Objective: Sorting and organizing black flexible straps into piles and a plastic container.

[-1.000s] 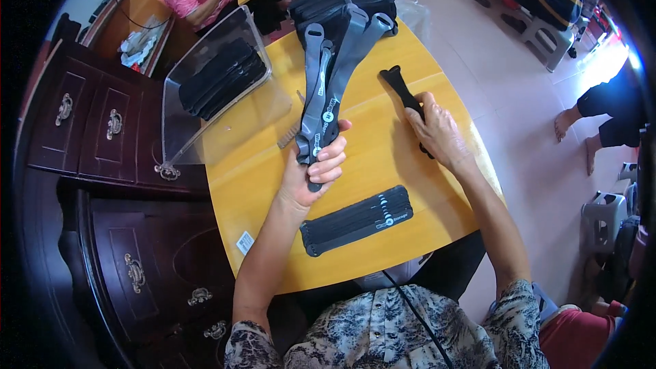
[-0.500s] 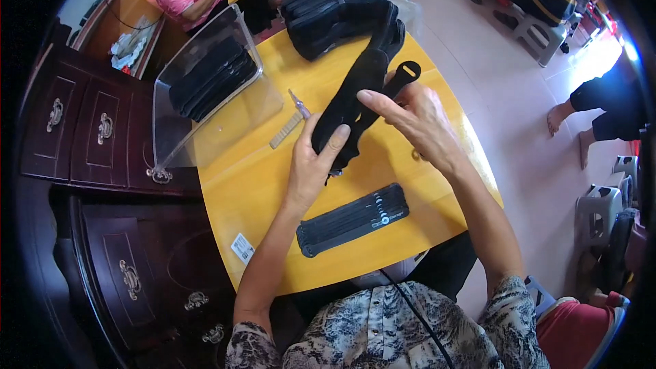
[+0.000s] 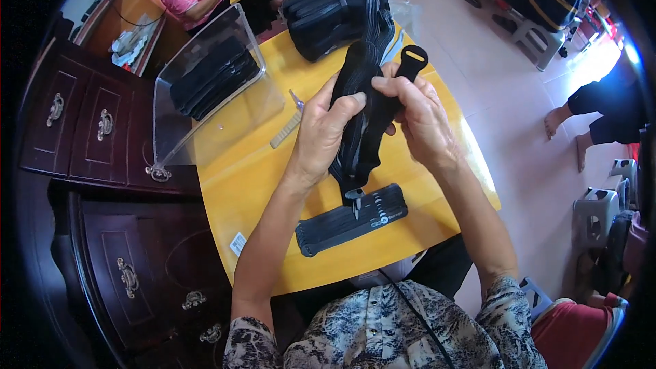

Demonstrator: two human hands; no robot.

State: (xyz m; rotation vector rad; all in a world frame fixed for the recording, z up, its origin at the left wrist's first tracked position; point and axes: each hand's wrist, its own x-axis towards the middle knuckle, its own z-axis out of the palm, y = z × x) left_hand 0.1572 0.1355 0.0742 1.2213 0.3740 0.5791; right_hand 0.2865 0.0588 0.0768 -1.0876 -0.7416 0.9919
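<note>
I had the bundle of black straps raised above the yellow surface, standing nearly upright between both hands, probably so the ends lined up while I gripped them. My left hand was closed round the bundle's left side, thumb pressed near its top. My right hand curled round the other side, fingers pinching a looped strap end that stuck out above. Below the bundle lay a flat stack of straps on the surface. Farther off sat a large heap of black straps and a clear plastic bin holding more.
</note>
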